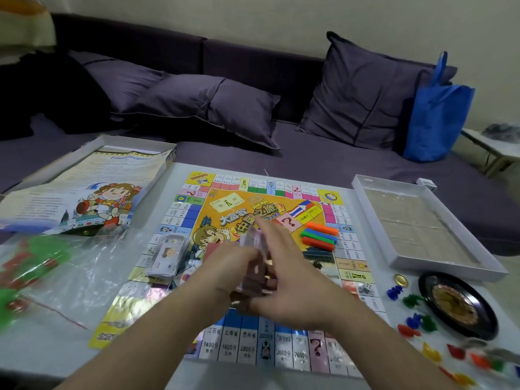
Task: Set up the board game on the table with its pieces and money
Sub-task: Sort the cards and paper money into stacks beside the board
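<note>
The game board (253, 342) lies open in the middle of the white table. Over its centre my left hand (228, 274) and my right hand (284, 280) meet around a blurred bundle of play money (254, 263) in clear wrap; both hands grip it. A second stack of banknotes (167, 256) rests on the board's left side. Coloured plastic sticks (319, 236) lie on the board to the right. Small coloured pawns (413, 319) are scattered on the table at the right.
A clear plastic bag (42, 274) with green and red pieces lies at the left. The box lid with a rule sheet (92, 192) sits far left, an open white box tray (422, 223) far right. A black roulette wheel (455, 305) and gold coin (401, 280) lie nearby.
</note>
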Motion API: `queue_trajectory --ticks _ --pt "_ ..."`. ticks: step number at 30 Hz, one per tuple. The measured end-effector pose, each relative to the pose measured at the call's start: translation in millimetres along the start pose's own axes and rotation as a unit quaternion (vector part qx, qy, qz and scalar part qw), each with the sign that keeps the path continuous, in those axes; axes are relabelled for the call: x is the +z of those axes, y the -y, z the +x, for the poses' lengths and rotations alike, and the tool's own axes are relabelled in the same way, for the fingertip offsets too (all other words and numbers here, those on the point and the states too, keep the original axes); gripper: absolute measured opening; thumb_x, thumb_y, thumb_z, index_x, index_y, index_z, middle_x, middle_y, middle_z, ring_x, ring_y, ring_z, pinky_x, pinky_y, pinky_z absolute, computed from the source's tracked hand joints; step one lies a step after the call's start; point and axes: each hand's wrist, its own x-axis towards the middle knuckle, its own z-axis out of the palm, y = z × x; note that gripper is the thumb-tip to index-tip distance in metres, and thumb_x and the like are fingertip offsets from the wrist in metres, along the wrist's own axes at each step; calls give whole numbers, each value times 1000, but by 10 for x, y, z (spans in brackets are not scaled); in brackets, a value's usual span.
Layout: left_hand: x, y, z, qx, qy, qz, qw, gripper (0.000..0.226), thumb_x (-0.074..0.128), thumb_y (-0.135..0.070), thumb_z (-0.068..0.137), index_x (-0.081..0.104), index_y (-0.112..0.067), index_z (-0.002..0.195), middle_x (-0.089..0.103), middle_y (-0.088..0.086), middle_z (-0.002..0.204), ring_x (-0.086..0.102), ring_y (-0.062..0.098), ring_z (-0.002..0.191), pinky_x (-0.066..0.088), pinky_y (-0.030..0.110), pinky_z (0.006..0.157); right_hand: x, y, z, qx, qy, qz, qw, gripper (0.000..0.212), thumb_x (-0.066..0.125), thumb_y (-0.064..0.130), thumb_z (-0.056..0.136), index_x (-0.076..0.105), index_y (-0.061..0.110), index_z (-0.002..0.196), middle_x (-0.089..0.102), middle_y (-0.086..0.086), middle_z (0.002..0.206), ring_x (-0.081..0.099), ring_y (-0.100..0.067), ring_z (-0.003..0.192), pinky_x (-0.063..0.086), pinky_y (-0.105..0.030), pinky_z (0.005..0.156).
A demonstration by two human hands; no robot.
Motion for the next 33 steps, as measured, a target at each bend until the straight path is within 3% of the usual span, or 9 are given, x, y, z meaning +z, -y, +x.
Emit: queue_trajectory --ticks 3,8,13,17,22,25,28,30,33 --pt "74 23 -16 -14 7 50 999 23 58 -12 100 59 -8 77 61 2 51 61 20 49 49 31 56 -28 -1 -16 -3 -3 -60 998 122 88 27 75 6 42 164 22 20 164 30 -16 152 40 -47 119" --pt "113 29 30 -17 10 25 999 11 53 -4 100 62 -5 94 66 5 55 62 16 43 48 25 45 -68 -10 -17 -7 -30 -58 998 122 88 33 76 3 46 161 24 18 163 32 -17 150 39 -48 119" --pt "142 54 67 -19 -14 -4 1000 13 57 -6 97 67 -8 105 72 13 76 65 26 66 49 34 60 -42 -58 -20 -35 -73 -103 991 96 86 30 77 17 42 143 43 11 135 50 -14 121 53 -35 97" --pt "146 53 94 -27 -30 -8 999 14 62 -11 95 70 -4 104 76 20 82 69 28 67 48 31 57 -44 -73 -4 -38 -81 -117 989 70 87 28 75 34 41 120 46 19 116 55 -9 101 57 -36 77" --pt "127 64 123 -28 -26 10 999 19 62 -12 94 68 -3 110 73 18 86 67 28 67 46 30 55 -18 -92 6 -34 -70 -101 992 57 87 32 75 43 35 112 51 16 110 56 -12 96 57 -41 75" --pt "105 51 111 -29 6 4 1000 11 60 -8 93 65 -2 100 71 11 68 65 19 54 48 27 54 -61 -99 2 -54 -82 -87 991 48 83 30 76 48 35 108 50 17 111 55 -10 99 59 -40 78" --pt "77 39 75 -33 50 -14 998 10 57 -3 94 65 2 98 71 13 69 69 22 57 62 40 66 -168 -135 6 -55 -107 -83 989 34 79 29 81 53 35 102 53 16 107 54 -5 97 57 -34 82" --pt "39 8 39 -32 62 0 998 18 60 -15 97 66 2 102 75 14 76 72 27 65 64 50 78 -264 -187 30 -32 -128 -92 987 32 80 31 83 54 35 101 55 16 105 55 -4 95 55 -30 83" --pt "-75 -75 62 -33 19 6 999 36 60 -36 101 63 -2 116 80 17 93 77 35 77 62 41 64 -393 -299 73 45 -119 -136 983 38 85 33 83 51 33 100 51 16 108 55 -9 100 53 -26 80"
